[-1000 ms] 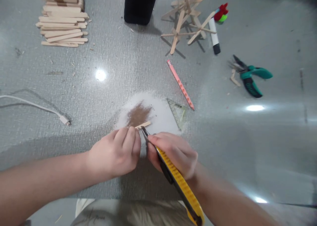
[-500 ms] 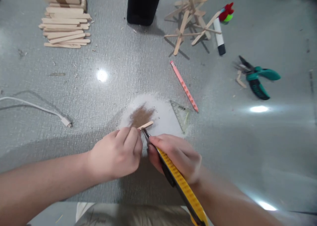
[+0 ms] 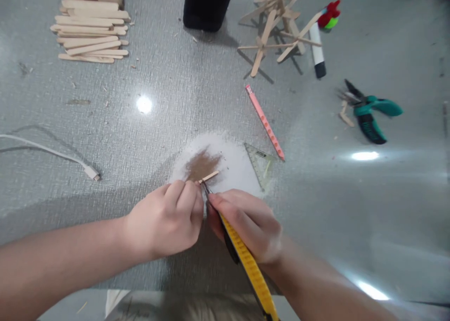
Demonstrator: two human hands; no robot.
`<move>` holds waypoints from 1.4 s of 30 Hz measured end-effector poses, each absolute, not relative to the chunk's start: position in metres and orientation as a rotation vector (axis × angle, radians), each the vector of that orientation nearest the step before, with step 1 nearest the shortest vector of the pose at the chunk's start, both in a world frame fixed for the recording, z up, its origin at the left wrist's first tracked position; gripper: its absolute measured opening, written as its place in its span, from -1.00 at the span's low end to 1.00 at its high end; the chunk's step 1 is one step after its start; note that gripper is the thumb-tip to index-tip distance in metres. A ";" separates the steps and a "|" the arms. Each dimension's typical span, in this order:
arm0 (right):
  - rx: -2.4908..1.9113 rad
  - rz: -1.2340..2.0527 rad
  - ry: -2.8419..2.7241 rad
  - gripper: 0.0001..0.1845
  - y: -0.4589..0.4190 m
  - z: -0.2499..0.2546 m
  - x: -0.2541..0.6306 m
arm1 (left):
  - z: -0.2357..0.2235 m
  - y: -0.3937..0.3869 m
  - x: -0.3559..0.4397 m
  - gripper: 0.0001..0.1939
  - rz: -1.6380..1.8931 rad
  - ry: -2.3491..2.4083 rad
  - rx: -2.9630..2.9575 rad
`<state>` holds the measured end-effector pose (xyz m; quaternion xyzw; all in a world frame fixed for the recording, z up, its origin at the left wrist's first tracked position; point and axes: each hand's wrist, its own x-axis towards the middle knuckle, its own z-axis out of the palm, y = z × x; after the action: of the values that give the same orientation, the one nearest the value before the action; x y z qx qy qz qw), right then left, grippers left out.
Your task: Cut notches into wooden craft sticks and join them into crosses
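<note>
My left hand [image 3: 168, 220] is closed in a pinch on a short wooden craft stick [image 3: 211, 176], whose free end points up and right. My right hand [image 3: 248, 222] wraps round a yellow and black utility knife [image 3: 246, 265]. The knife's blade touches the stick close to my left fingertips. Beneath both lies a white patch [image 3: 232, 161] on the table, with a brown smudge [image 3: 202, 165] in it. My fingertips hide the stick's near end.
A clear set square [image 3: 262, 164] and a pink pencil [image 3: 265, 123] lie right of the patch. Beyond stand a stick structure [image 3: 269, 35] and a black container [image 3: 207, 7]. Green-handled pliers [image 3: 372, 110], a white marker [image 3: 317, 51], piled craft sticks [image 3: 91, 30] and a white cable [image 3: 63, 154] surround them.
The knife has swung slightly, its handle end moving left with my right hand. The stick has turned a little, showing more of its edge. The whole view has shifted slightly.
</note>
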<state>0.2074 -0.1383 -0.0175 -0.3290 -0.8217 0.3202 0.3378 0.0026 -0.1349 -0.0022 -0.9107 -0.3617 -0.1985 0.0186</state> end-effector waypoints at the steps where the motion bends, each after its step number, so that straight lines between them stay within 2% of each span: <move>1: -0.852 0.844 -2.149 -0.82 -0.137 -0.018 0.207 | -0.002 -0.135 0.003 -0.74 -0.623 -1.134 -2.820; 8: -0.829 0.799 -2.159 -0.83 -0.133 -0.020 0.205 | -0.001 -0.135 0.004 -0.71 -0.641 -1.215 -2.797; 18: -0.858 0.816 -2.126 -0.75 -0.129 -0.020 0.207 | -0.001 -0.128 0.003 -0.66 -0.529 -1.272 -2.813; 25: -0.910 0.838 -2.141 -0.67 -0.130 -0.015 0.207 | -0.002 -0.127 -0.007 -0.68 -0.505 -1.189 -2.840; 30: -0.913 0.844 -2.177 -0.73 -0.131 -0.019 0.209 | -0.004 -0.125 -0.006 -0.73 -0.507 -1.174 -2.836; 35: -0.887 0.927 -2.267 -0.63 -0.125 -0.021 0.210 | -0.004 -0.124 -0.001 -0.74 -0.511 -1.206 -2.840; 42: -0.928 0.971 -2.290 -0.56 -0.119 -0.020 0.209 | -0.005 -0.120 -0.004 -0.66 -0.518 -1.219 -2.912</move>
<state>0.2089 -0.1188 -0.0204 -0.3394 -0.8371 0.3549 0.2412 -0.0042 -0.1203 -0.0049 -0.9098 -0.3810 -0.1618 -0.0288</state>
